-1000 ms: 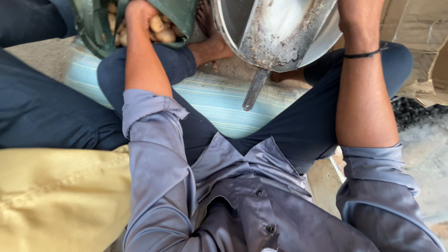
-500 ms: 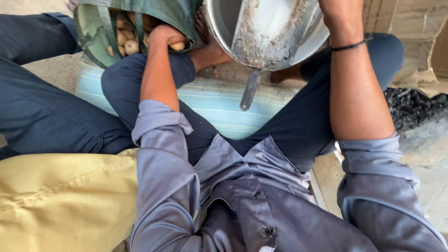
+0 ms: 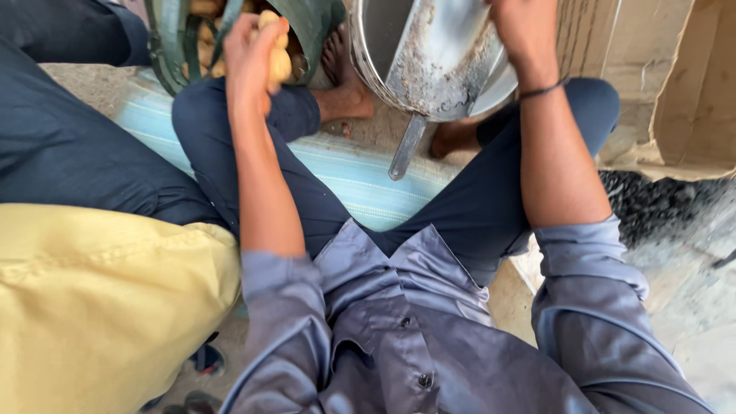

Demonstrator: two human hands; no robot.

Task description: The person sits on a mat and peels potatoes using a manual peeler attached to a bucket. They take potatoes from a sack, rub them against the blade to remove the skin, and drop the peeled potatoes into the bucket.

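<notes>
View from above of a seated person in a grey-blue shirt and dark trousers, legs apart on a pale blue striped mat (image 3: 360,172). At the upper left of the frame the left hand (image 3: 249,50) is closed around a pale yellow, knobbly potato (image 3: 276,57), lifted just clear of a green basket (image 3: 303,31) that holds more of the same. At top centre the right hand (image 3: 525,31) grips the rim of a tilted steel bowl (image 3: 429,61), its inside streaked with brown dirt; how tightly the fingers close there cannot be told. A metal handle (image 3: 406,146) hangs below the bowl. The step in hand looks like carrying the potato from basket to bowl; the next move seems to call for a short swing rightward and a release. Torn cardboard (image 3: 675,92) lies at the upper right, yellow cloth (image 3: 100,307) at the lower left.
</notes>
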